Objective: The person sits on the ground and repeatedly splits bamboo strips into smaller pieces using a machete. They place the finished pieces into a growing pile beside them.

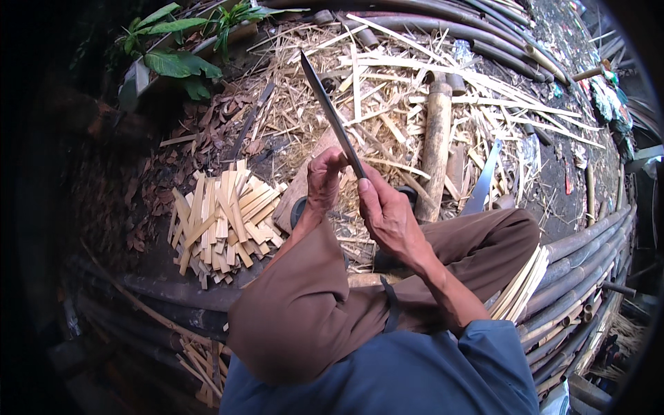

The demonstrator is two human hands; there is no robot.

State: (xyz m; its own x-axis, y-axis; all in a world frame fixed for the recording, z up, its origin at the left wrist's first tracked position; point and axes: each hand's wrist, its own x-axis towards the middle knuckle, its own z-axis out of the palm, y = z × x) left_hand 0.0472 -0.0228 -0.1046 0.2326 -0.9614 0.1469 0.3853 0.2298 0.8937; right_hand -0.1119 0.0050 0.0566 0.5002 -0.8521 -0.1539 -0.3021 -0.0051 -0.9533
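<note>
A long knife with a dark, narrow blade points up and away to the left. My right hand is closed round its lower end, thumb lying along it; the handle is hidden in the grip. Close beside the blade, my left hand has its fingers curled, with the fingertips at the blade's lower part. Whatever lies between those fingers is hidden. Under and beyond the hands is a wooden board. A heap of short, flat bamboo strips lies to the left of my left forearm.
A thick bamboo piece lies ahead, with a saw blade to its right. Shavings and long split strips cover the ground. Bamboo poles are stacked at right and far side. A leafy plant grows far left.
</note>
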